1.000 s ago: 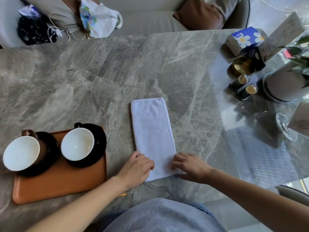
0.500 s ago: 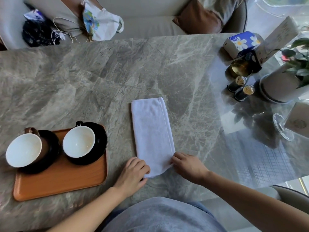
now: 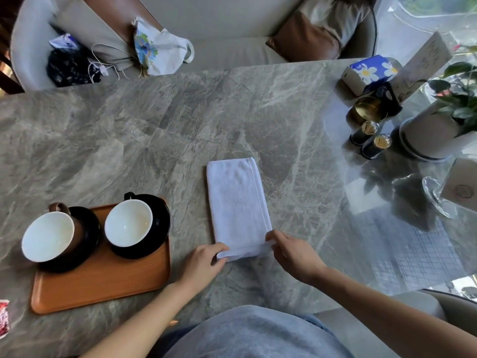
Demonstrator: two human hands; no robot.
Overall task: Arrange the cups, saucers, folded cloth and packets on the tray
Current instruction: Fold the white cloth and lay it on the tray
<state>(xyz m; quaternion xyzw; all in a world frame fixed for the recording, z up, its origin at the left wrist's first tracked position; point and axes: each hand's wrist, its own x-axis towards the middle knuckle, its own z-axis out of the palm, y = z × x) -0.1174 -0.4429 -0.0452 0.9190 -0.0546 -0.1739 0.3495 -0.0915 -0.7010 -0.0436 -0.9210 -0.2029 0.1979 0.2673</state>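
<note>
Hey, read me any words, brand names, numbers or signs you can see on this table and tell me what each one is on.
None can be read.
Blue tissue box: white flowers, small print too blurred.
Standing card: faint lines of print, too small.
Red and white packet: cut off at the edge, blurred.
Card with round emblem: unreadable.

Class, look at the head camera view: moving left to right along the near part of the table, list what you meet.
Brown cup → black cup, both on saucers on the wooden tray → left hand → white folded cloth → right hand.
</note>
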